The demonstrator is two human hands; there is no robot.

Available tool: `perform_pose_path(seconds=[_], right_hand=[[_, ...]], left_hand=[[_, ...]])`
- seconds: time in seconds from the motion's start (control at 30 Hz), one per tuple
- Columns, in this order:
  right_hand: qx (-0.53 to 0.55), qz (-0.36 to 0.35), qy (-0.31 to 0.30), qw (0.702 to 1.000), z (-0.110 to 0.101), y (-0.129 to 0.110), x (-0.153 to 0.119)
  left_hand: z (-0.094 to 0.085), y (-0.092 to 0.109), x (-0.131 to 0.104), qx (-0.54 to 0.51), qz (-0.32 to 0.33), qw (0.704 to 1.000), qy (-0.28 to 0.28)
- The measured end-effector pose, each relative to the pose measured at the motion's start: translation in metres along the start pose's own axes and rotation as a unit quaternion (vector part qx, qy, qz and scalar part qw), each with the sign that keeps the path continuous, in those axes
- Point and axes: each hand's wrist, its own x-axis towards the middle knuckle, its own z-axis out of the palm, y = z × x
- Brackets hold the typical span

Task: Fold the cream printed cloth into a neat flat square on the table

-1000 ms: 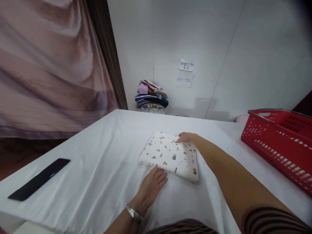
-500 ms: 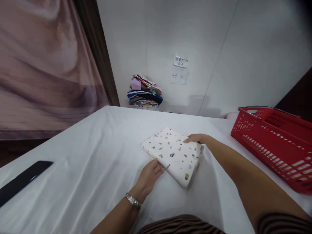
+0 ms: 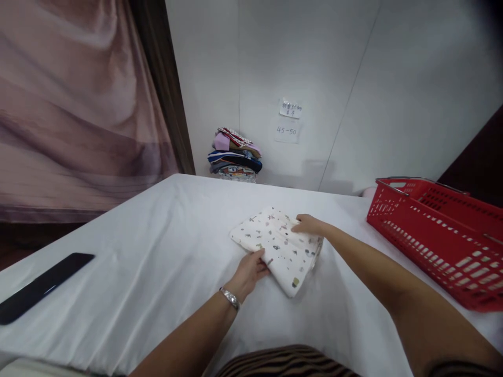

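A folded white cloth (image 3: 281, 248) with small printed figures lies on the white-covered table (image 3: 149, 251). My left hand (image 3: 250, 269) grips its near left edge, thumb on top and the other fingers partly underneath. At the far right edge, my right hand (image 3: 308, 225) pinches the cloth, and the fabric wrinkles beside its fingers. The fingertips under the cloth are hidden. A silver bracelet (image 3: 230, 298) circles my left wrist.
A red plastic basket (image 3: 436, 235) with metal handles stands on the right. On the left lies a flat black object (image 3: 45, 285). Behind the table's far edge rises a stack of folded clothes (image 3: 236, 154), near a wall with paper notes (image 3: 286, 128).
My left thumb has come over the cloth's edge and closed on it. My right fingers have gathered the far right side, so the cloth now looks wrinkled and slightly raised.
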Motion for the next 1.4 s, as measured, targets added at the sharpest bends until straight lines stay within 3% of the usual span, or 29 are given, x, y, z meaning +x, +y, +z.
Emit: perform_pose_path(seconds=[0.2, 0.43, 0.57, 0.8, 0.97, 1.17, 1.27, 1.4], right_hand=[[-0.206, -0.054, 0.035, 0.976, 0.014, -0.040, -0.039], [-0.213, -0.107, 0.056, 0.970, 0.034, -0.055, -0.090], [-0.184, -0.091, 0.044, 0.978, 0.032, -0.051, -0.104], [-0.136, -0.024, 0.010, 0.990, 0.022, -0.049, -0.114], [-0.173, -0.018, 0.015, 0.985, 0.018, -0.046, -0.108], [-0.068, 0.065, -0.018, 0.995, 0.003, -0.018, -0.099], [0.003, 0.081, 0.010, 0.997, -0.004, -0.001, -0.101], [0.074, 0.101, 0.096, 0.987, -0.022, 0.012, -0.120]], left_hand=[[0.015, 0.002, -0.002, -0.042, 0.040, 0.998, -0.032], [0.032, 0.000, -0.009, -0.040, 0.047, 0.997, -0.045], [0.039, -0.003, -0.013, -0.031, 0.044, 0.998, -0.040], [0.053, -0.001, -0.014, 0.022, 0.052, 0.995, -0.083], [0.050, 0.000, 0.005, 0.025, 0.050, 0.991, -0.123], [0.059, -0.008, 0.032, 0.115, 0.090, 0.981, -0.124], [0.055, -0.018, 0.045, 0.207, 0.143, 0.961, -0.112], [0.029, -0.034, 0.072, 0.386, 0.185, 0.892, -0.144]])
